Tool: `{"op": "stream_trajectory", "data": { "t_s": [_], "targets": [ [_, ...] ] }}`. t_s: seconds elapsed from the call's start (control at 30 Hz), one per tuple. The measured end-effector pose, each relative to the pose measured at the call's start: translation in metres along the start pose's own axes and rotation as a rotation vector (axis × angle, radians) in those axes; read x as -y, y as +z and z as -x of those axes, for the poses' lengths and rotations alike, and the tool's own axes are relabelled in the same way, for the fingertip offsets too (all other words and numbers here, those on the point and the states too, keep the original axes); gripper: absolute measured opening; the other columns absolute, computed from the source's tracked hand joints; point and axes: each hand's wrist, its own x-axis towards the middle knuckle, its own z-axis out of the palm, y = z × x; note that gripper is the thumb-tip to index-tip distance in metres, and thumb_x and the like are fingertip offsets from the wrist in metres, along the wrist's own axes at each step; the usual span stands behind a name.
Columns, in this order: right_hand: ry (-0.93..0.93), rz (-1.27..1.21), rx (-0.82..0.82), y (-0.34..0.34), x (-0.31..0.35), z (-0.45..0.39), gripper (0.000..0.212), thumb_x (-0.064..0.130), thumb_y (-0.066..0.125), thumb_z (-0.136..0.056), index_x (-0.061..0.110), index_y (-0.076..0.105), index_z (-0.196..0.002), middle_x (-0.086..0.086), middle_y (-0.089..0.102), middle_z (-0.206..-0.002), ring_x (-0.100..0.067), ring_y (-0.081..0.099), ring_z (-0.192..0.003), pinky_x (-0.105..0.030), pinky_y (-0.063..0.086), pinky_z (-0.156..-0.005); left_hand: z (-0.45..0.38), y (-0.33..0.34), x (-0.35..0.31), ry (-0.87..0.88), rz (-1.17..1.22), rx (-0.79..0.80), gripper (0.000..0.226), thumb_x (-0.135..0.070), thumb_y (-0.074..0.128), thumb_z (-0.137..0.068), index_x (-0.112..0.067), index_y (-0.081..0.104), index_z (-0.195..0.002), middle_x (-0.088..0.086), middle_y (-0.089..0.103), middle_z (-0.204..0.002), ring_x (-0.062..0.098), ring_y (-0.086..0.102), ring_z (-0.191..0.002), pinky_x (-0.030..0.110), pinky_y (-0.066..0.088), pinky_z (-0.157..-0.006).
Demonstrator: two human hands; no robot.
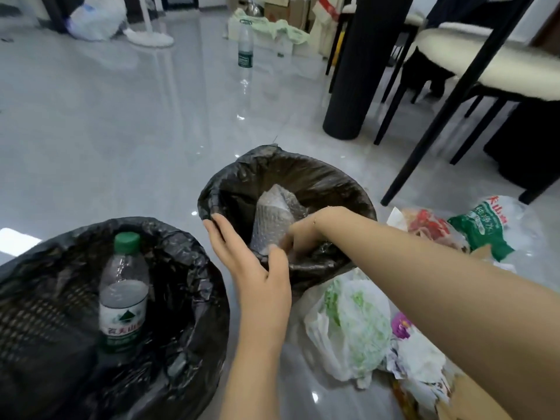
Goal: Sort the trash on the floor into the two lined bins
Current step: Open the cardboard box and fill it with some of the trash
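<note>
Here the right hand (298, 234) reaches into the far bin (333, 183), its fingers curled around a roll of bubble wrap (272, 219) standing inside. The left hand (242, 247) rests on that bin's near rim, fingers straight and together. A bottle (124, 295) stands in the near bin (188, 268).

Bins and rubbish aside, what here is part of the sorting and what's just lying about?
Job:
left bin
right bin
bubble wrap
bottle in bin
white bag
green wrapper
left hand
right hand

Lying about:
chair
mop
boxes
</note>
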Motion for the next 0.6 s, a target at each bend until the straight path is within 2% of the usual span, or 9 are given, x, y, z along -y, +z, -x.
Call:
{"op": "stream_trajectory", "data": {
  "t_s": [0.1,0.2,0.27,0.33,0.37,0.5,0.53,0.6],
  "targets": [
    [-0.013,0.06,0.159,-0.005,0.004,0.002,0.046,0.013,0.039,-0.099,0.023,0.038,-0.144,-0.001,0.04,-0.148,-0.022,0.039,-0.132,-0.029,0.033,-0.103,-0.001,0.002,-0.002,0.002,-0.013,-0.014,0.08,-0.008,0.046,-0.096,-0.03,-0.005,-0.153,-0.02,-0.017,-0.157,-0.042,-0.007,-0.112,-0.016,0.009,-0.081],
    [-0.022,0.011,0.137,-0.007,0.001,0.018,0.047,0.014,0.041,-0.099,0.025,0.039,-0.144,0.001,0.037,-0.15,-0.019,0.034,-0.136,-0.03,0.026,-0.11,-0.001,0.003,-0.004,-0.006,-0.003,-0.028,0.081,-0.013,0.049,-0.095,-0.035,-0.004,-0.153,-0.021,-0.011,-0.158,-0.022,0.003,-0.13,-0.012,0.011,-0.091],
    [-0.056,-0.145,-0.042,-0.008,-0.005,0.037,0.042,0.021,0.051,-0.096,0.028,0.05,-0.137,0.006,0.043,-0.145,-0.013,0.036,-0.135,-0.027,0.026,-0.11,0.001,0.002,-0.006,-0.006,-0.021,-0.013,0.079,-0.021,0.052,-0.096,-0.039,0.0,-0.151,-0.02,-0.005,-0.158,-0.009,0.006,-0.139,0.007,0.014,-0.109],
    [-0.13,-0.345,-0.275,-0.005,-0.012,0.065,0.036,0.028,0.057,-0.093,0.03,0.058,-0.129,0.011,0.051,-0.137,-0.006,0.043,-0.129,-0.024,0.03,-0.109,0.005,0.002,-0.012,-0.015,-0.066,-0.018,0.071,-0.031,0.055,-0.095,-0.039,0.012,-0.15,-0.014,0.004,-0.159,0.002,0.009,-0.145,0.027,0.02,-0.116],
    [-0.16,-0.447,-0.368,-0.003,-0.016,0.077,0.034,0.028,0.057,-0.093,0.029,0.06,-0.127,0.012,0.054,-0.134,-0.004,0.046,-0.125,-0.024,0.032,-0.108,0.005,0.002,-0.014,-0.019,-0.108,-0.037,0.066,-0.035,0.056,-0.094,-0.038,0.021,-0.149,-0.011,0.006,-0.159,0.008,0.01,-0.146,0.032,0.022,-0.116],
    [-0.207,-0.732,-0.712,0.022,-0.026,0.131,0.028,0.018,0.057,-0.093,0.024,0.065,-0.119,0.012,0.064,-0.119,0.001,0.056,-0.108,-0.017,0.041,-0.1,0.019,-0.002,-0.034,0.054,-0.259,-0.173,0.059,-0.038,0.061,-0.09,-0.03,0.038,-0.144,-0.003,-0.001,-0.161,0.016,-0.002,-0.147,0.03,0.019,-0.112],
    [-0.222,-0.808,-0.793,0.031,-0.029,0.145,0.027,0.015,0.057,-0.094,0.023,0.066,-0.117,0.012,0.065,-0.116,0.002,0.058,-0.107,-0.016,0.043,-0.098,0.024,-0.003,-0.041,0.11,-0.259,-0.21,0.054,-0.035,0.062,-0.091,-0.028,0.043,-0.141,-0.002,0.005,-0.161,0.016,0.003,-0.147,0.025,0.018,-0.11],
    [-0.25,-0.985,-0.939,0.053,-0.035,0.172,0.026,0.009,0.055,-0.094,0.018,0.068,-0.114,0.007,0.069,-0.113,-0.004,0.062,-0.106,-0.019,0.047,-0.094,0.032,-0.003,-0.054,0.237,-0.184,-0.218,0.039,-0.022,0.062,-0.091,-0.024,0.054,-0.129,-0.002,0.034,-0.15,0.012,0.031,-0.139,0.017,0.027,-0.105]
  ]
}}
